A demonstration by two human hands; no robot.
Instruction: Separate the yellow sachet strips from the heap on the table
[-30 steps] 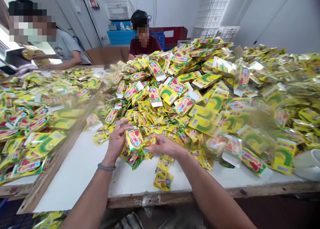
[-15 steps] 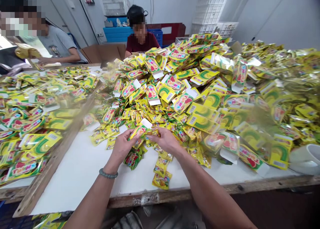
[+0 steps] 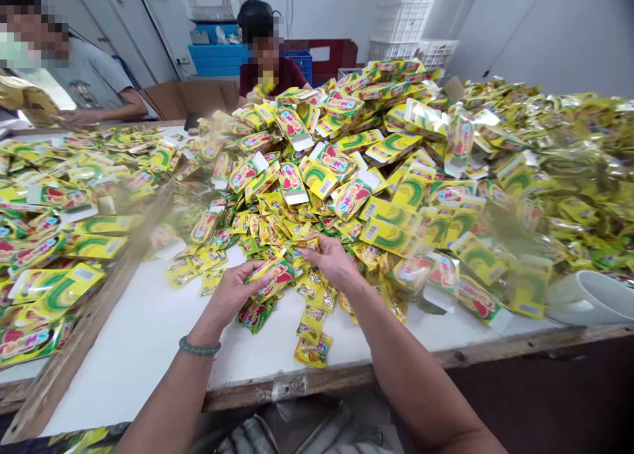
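Observation:
My left hand (image 3: 236, 291), a beaded bracelet on its wrist, grips a small printed candy box (image 3: 278, 277) in yellow, green and red. Just to the right, my right hand (image 3: 331, 261) pinches a small yellow sachet (image 3: 308, 244) close to the end of the box, apart from it. Below the box lie green sachets with a red print (image 3: 255, 315). A line of yellow sachets (image 3: 313, 349) trails down toward the table's front edge. Beyond both hands, loose sachets (image 3: 270, 226) spread at the foot of a high heap of candy boxes (image 3: 349, 193).
A wooden divider (image 3: 106, 315) splits the white tabletop (image 3: 148, 335), with more boxes (image 3: 74, 242) on its left. At the right edge lies a white tub (image 3: 594, 299). Two people sit across the table, one in maroon (image 3: 292, 76), one in a grey shirt (image 3: 94, 77).
My hands have drawn apart a little: the right one has moved up from the box with the sachet. The box has turned in my left hand. The whole view has shifted slightly.

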